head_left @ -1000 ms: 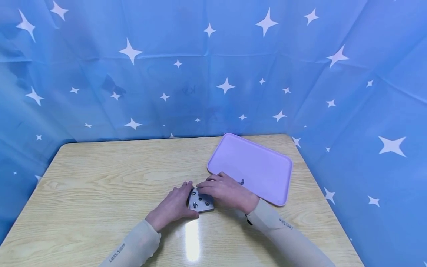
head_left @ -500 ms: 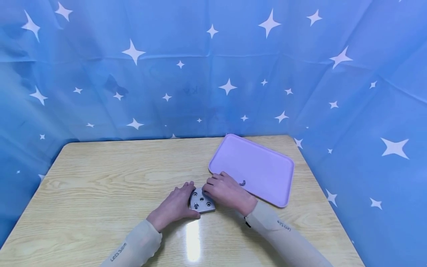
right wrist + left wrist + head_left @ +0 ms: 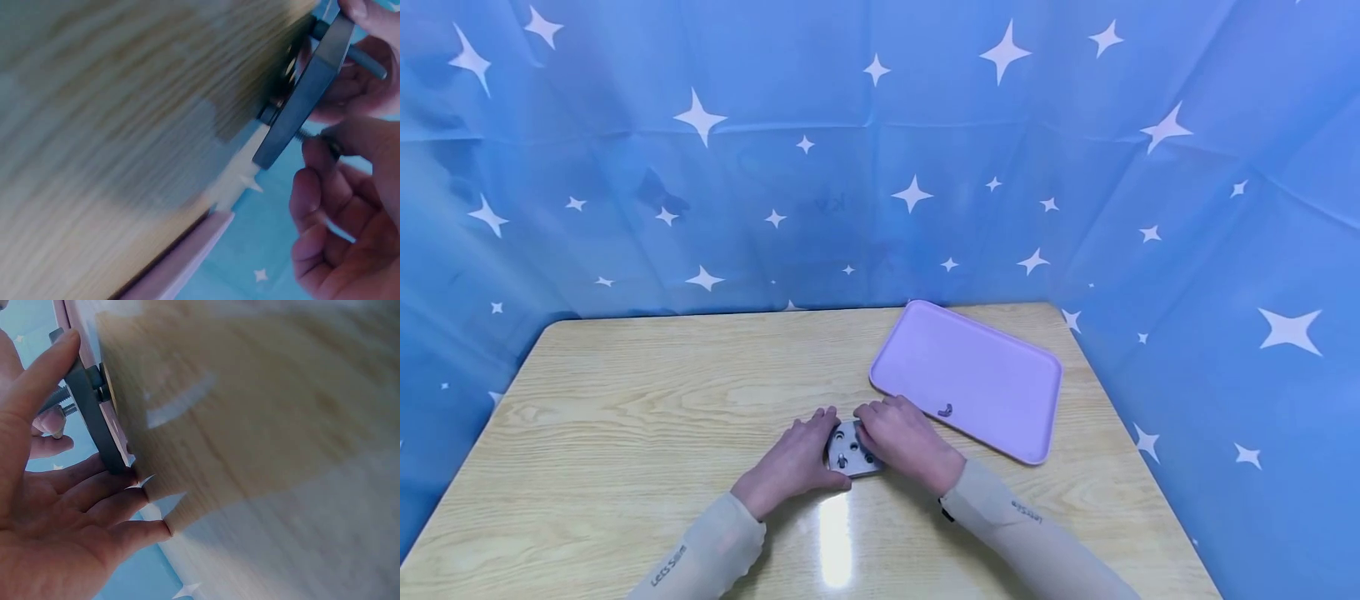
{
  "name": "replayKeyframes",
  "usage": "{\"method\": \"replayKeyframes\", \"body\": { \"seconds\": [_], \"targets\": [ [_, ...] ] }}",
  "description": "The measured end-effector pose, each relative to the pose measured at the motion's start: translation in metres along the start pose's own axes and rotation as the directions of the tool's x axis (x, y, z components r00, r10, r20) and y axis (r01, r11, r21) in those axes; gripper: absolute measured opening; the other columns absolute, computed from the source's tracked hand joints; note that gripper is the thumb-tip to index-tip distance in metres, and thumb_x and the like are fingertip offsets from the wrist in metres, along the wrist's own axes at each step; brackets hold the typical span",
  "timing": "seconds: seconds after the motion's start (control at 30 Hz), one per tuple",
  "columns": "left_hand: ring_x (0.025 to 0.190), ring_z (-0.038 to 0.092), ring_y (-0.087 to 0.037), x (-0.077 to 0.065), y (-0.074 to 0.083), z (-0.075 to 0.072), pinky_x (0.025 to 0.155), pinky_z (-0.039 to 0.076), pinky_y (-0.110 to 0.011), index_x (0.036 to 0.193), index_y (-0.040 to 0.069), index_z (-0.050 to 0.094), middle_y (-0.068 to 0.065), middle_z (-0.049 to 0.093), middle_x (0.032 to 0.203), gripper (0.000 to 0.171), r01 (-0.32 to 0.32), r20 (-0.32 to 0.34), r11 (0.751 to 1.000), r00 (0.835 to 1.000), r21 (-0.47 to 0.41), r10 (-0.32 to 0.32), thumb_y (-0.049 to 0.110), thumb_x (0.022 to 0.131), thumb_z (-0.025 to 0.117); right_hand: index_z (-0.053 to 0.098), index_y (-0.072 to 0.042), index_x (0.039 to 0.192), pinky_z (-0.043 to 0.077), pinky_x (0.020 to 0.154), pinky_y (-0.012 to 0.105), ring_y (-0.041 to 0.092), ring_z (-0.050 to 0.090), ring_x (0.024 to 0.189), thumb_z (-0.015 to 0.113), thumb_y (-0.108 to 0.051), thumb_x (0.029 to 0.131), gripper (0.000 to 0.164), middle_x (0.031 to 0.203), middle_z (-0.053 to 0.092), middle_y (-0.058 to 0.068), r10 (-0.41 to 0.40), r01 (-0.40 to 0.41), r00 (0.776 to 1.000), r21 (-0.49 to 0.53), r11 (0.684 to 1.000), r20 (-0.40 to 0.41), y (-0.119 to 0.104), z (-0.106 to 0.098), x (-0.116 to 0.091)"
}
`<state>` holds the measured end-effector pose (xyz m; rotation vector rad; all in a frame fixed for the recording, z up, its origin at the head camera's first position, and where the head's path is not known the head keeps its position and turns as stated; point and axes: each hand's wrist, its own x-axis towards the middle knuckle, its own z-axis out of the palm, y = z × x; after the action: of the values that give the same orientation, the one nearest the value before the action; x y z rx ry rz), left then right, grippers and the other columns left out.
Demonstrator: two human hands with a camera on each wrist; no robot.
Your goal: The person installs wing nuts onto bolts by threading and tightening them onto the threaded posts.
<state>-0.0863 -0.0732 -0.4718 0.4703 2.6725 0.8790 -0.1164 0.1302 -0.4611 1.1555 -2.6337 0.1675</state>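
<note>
A grey metal plate (image 3: 847,468) with several holes stands low on the table, raised on short dark feet (image 3: 269,114). My left hand (image 3: 797,458) grips it from the left, thumb at the near edge and fingertips at the far edge. A plain pin (image 3: 369,61) sticks up from the plate's top. My right hand (image 3: 910,442) is over the plate's right side. In the right wrist view, its thumb and index finger pinch the upper end of a threaded screw (image 3: 304,134) that stands in the plate; its head is mostly covered by the fingertips.
A purple tray (image 3: 977,375) lies at an angle behind my right hand. One small dark grey bent piece (image 3: 945,410) is on it near the front edge. The wooden table (image 3: 662,400) ends at a blue star-patterned curtain (image 3: 820,167).
My right hand has moved from the plate's far edge towards its right side and nearer to me, its fingers more curled. The left hand stays in its grip on the plate.
</note>
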Motion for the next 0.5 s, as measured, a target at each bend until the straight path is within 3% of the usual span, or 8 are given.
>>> {"method": "replayKeyframes", "body": {
  "seconds": [0.1, 0.23, 0.37, 0.5],
  "targets": [
    [0.143, 0.041, -0.049, -0.001, 0.0, 0.0, 0.117, 0.032, -0.063, 0.151, -0.007, 0.042, -0.032, 0.044, 0.154, 0.103, -0.001, 0.003, 1.0, 1.0, 0.0, 0.001, 0.037, 0.073, 0.094, 0.071, -0.007, 0.1, 0.055, 0.066, 0.036, 0.017, 0.065, 0.069, 0.068, -0.028, 0.101, 0.021, 0.08, 0.071, 0.001, 0.033, -0.034, 0.999, 0.025, 0.999, 0.028, -0.002, -0.002, -0.001],
    [0.14, 0.043, -0.052, -0.002, 0.001, 0.0, 0.116, 0.033, -0.064, 0.152, -0.008, 0.041, -0.034, 0.043, 0.153, 0.105, -0.004, 0.009, 1.0, 1.0, 0.002, 0.004, 0.038, 0.073, 0.094, 0.069, -0.008, 0.127, 0.056, 0.08, 0.04, 0.022, 0.069, 0.095, 0.064, -0.037, 0.102, 0.039, 0.108, 0.074, 0.004, 0.012, -0.017, 0.994, 0.051, 0.999, 0.108, 0.005, -0.014, -0.003],
    [0.138, 0.043, -0.055, -0.002, 0.001, -0.001, 0.116, 0.034, -0.064, 0.153, -0.008, 0.039, -0.034, 0.042, 0.154, 0.107, 0.002, 0.016, 1.0, 1.0, 0.002, -0.002, 0.038, 0.073, 0.094, 0.065, -0.018, 0.138, 0.052, 0.096, 0.043, 0.022, 0.06, 0.124, 0.067, -0.019, 0.098, 0.04, 0.137, 0.066, -0.001, -0.119, 0.111, 0.976, 0.056, 0.992, 0.181, 0.019, -0.026, -0.003],
    [0.139, 0.043, -0.054, 0.0, 0.001, -0.003, 0.116, 0.033, -0.065, 0.154, -0.007, 0.038, -0.033, 0.041, 0.155, 0.107, 0.01, 0.024, 1.0, 1.0, -0.001, -0.01, 0.038, 0.074, 0.094, 0.066, -0.023, 0.139, 0.051, 0.099, 0.041, 0.018, 0.056, 0.131, 0.072, -0.007, 0.094, 0.047, 0.145, 0.061, -0.007, -0.229, 0.224, 0.947, 0.045, 0.973, 0.224, 0.027, -0.031, -0.001]
  ]
}}
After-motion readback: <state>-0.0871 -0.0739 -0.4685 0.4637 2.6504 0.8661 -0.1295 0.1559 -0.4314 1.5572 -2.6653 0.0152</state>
